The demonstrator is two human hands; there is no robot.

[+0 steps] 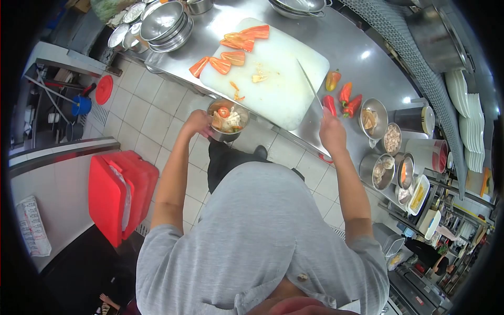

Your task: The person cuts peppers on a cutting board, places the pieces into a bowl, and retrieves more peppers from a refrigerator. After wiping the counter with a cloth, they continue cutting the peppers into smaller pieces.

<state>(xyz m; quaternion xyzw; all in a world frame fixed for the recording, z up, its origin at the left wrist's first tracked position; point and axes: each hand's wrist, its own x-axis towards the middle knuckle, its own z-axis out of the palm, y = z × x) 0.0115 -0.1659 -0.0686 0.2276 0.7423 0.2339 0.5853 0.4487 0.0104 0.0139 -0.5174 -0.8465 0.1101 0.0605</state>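
Note:
My left hand grips the rim of a metal bowl at the counter's front edge. Pepper trimmings, pale and red, lie inside it. In my right hand is a knife, its blade over the right part of a white cutting board. Cut pieces of orange-red pepper rest along the board's far left side. Seeds and pale scraps are near its middle, with small orange strips by the near edge. Whole red peppers lie right of the board, close to my right hand.
Metal bowls of cut food line the counter's right end, beside a lidded container. Stacked metal bowls stand at the left end. A red cooler box sits on the tiled floor to my left. White plates are stacked far right.

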